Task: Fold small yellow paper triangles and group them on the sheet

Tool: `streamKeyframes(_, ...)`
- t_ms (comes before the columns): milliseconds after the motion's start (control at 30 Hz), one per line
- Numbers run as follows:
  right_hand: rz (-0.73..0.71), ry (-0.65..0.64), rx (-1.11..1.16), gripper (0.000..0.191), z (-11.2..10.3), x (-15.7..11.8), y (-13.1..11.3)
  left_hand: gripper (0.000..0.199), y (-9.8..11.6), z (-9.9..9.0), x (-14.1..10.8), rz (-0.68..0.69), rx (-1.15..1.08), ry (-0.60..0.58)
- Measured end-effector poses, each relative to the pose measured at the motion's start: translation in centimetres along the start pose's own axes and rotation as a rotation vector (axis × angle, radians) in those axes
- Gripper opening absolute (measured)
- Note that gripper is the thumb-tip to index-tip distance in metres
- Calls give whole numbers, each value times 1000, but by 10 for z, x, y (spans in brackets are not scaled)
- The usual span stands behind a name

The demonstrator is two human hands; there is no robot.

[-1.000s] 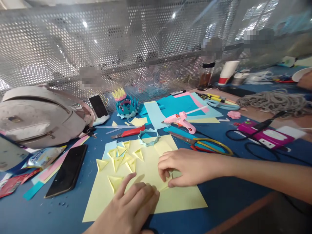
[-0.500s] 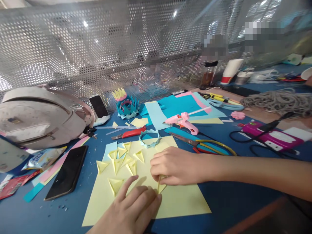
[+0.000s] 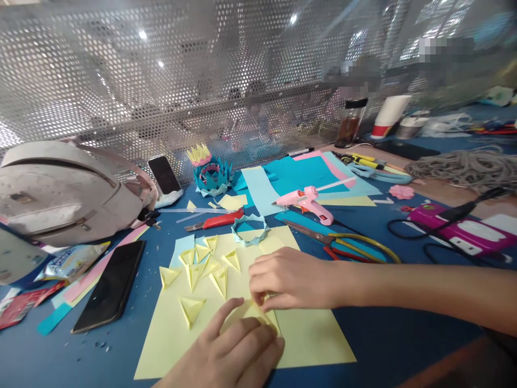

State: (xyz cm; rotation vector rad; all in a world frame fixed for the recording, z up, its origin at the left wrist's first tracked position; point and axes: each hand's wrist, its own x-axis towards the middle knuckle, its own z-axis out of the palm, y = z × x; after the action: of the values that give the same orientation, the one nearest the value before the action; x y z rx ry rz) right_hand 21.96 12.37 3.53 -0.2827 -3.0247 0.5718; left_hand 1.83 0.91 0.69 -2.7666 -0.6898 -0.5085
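A small piece of yellow paper [image 3: 271,315], partly folded, lies under both hands on a larger yellow sheet [image 3: 315,337]. My right hand [image 3: 288,277] pinches its upper edge with thumb and fingers. From below, my left hand [image 3: 236,350] holds its lower part, fingers curled against it and the index finger bent out to the left. The fingertips hide much of the piece. Several folded yellow paper triangles [image 3: 191,311] are spread to the left on the sheet. Above them stands a light blue zigzag paper ring [image 3: 250,231].
A pink glue gun [image 3: 309,202], scissors [image 3: 323,237] and a red cutter [image 3: 220,220] lie behind the sheet. To the left are a phone [image 3: 111,288] and a backpack [image 3: 64,191]. A purple power strip [image 3: 460,229] and grey cord [image 3: 464,167] are at right. A perforated metal screen [image 3: 169,70] stands behind.
My left hand has shifted a little right, its fingers now further under my right hand. The yellow piece, earlier edge-on between the fingers, now lies flatter. The view has turned slightly.
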Motion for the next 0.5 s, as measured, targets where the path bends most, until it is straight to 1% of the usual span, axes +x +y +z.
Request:
streamKeyframes(100,-13,34,32,6,7,-5,3,31,0,1,1,-35,38,37)
streamKeyframes(233,79,69,91,14,13,-9,4,29,0,4,0,-49,142,82)
streamKeyframes(333,136,78,145,19,15,-11,6,27,-2,6,-1,-60,131,72)
streamKeyframes(433,147,75,234,16,14,-12,10,27,-2,10,-5,-73,109,54)
streamKeyframes(500,186,59,289,14,13,-12,13,26,-2,13,-10,-92,110,49)
